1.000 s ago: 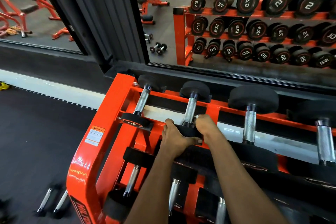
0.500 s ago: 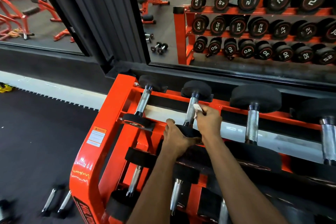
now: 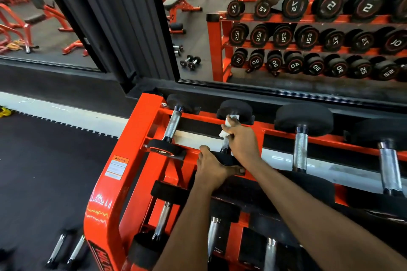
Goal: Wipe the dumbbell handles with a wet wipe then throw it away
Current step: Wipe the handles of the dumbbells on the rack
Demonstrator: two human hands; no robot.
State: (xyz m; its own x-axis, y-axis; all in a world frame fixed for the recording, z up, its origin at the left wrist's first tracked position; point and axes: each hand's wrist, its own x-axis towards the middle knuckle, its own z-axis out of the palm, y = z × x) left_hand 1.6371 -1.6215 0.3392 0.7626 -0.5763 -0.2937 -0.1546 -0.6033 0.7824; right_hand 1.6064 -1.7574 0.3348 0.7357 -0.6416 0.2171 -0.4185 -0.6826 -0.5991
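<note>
On the top tier of the orange rack [image 3: 130, 147] lies a small black dumbbell [image 3: 235, 109], second from the left, with a chrome handle. My right hand [image 3: 242, 142] grips that handle near its far end through a white wet wipe [image 3: 225, 131]. My left hand [image 3: 210, 165] grips the dumbbell's near head [image 3: 222, 158]. The hands hide most of the handle. To the left is another small dumbbell with a bare handle [image 3: 172, 124]; to the right lie bigger dumbbells with bare handles [image 3: 300, 153].
A mirror [image 3: 286, 28] right behind the rack reflects the rack, the dumbbells and a person. A dark pillar [image 3: 114, 24] stands at the back left. Lower tiers hold more dumbbells [image 3: 161, 220]. Two small dumbbells [image 3: 66, 251] lie on the black floor mat at lower left.
My right hand has slid with the wipe up the handle, from the near head toward the far head. My left hand has stayed on the near head.
</note>
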